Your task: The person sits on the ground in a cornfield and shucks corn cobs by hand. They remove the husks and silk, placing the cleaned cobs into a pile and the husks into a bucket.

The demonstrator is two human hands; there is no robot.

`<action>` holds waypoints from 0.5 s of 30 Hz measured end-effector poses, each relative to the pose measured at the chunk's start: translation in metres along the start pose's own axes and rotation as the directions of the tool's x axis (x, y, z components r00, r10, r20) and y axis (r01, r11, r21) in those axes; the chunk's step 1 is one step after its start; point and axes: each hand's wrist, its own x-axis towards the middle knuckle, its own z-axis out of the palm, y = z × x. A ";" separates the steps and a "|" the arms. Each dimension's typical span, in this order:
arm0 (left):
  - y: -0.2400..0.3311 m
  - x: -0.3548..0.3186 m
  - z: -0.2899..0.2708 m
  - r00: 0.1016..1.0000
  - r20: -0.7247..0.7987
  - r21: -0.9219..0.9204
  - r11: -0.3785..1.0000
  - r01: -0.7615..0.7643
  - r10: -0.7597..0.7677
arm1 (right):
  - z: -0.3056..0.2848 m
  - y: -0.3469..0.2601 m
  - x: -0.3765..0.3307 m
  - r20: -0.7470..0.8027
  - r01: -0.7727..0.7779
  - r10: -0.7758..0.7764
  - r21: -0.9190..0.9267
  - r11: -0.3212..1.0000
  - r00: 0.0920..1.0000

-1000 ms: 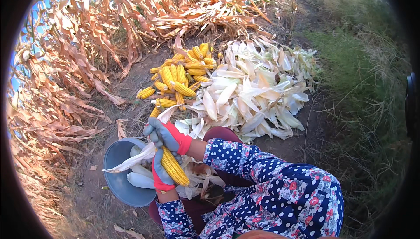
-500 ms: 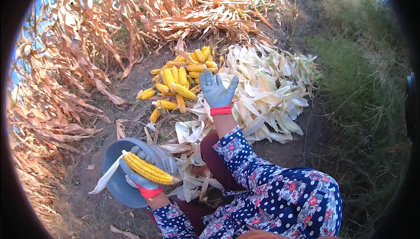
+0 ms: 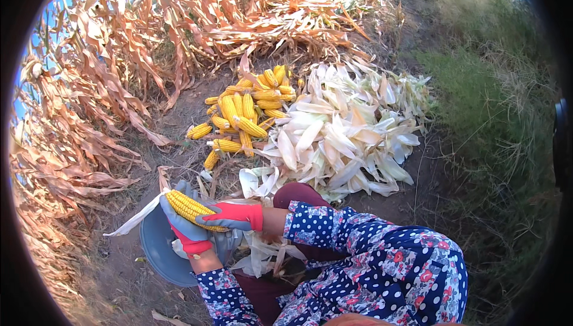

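Observation:
Over the grey bucket [image 3: 160,257] at lower left, my gloved left hand [image 3: 184,226] is wrapped round a yellow ear of corn [image 3: 188,205]. One pale strip of husk [image 3: 136,217] still hangs from the ear's far-left end. My right hand [image 3: 230,215], in a grey glove with a red cuff, lies against the near end of the same ear, fingers closed on it; its fingertips are partly hidden. Beyond my hands lies a heap of bare yellow corn ears [image 3: 242,110]. To its right spreads a large pile of pale husks [image 3: 340,138].
Dry corn stalks [image 3: 107,57] stand along the left and far side. Green grass and weeds [image 3: 477,93] grow to the right. My knee [image 3: 298,193] rises beside the husk pile, and loose husks [image 3: 262,254] lie between my legs and the bucket.
My right hand, spread open over the husk pile before, has come back left and down onto the corn ear. My left hand has lifted the ear slightly up and left.

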 end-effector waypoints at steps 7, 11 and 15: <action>-0.024 -0.019 0.009 0.968 0.150 0.359 0.901 -0.245 0.204 | -0.014 0.034 0.006 -0.401 -0.206 -0.057 -0.582 0.787 0.914; -0.006 -0.020 -0.003 0.998 0.054 0.182 0.983 0.016 -0.026 | -0.004 0.051 0.014 -0.222 -0.116 -0.081 -0.745 0.657 0.972; 0.019 -0.028 -0.005 0.997 -0.075 -0.033 0.999 -0.006 0.004 | -0.021 0.036 0.014 -0.046 0.105 -0.141 -0.458 0.883 0.989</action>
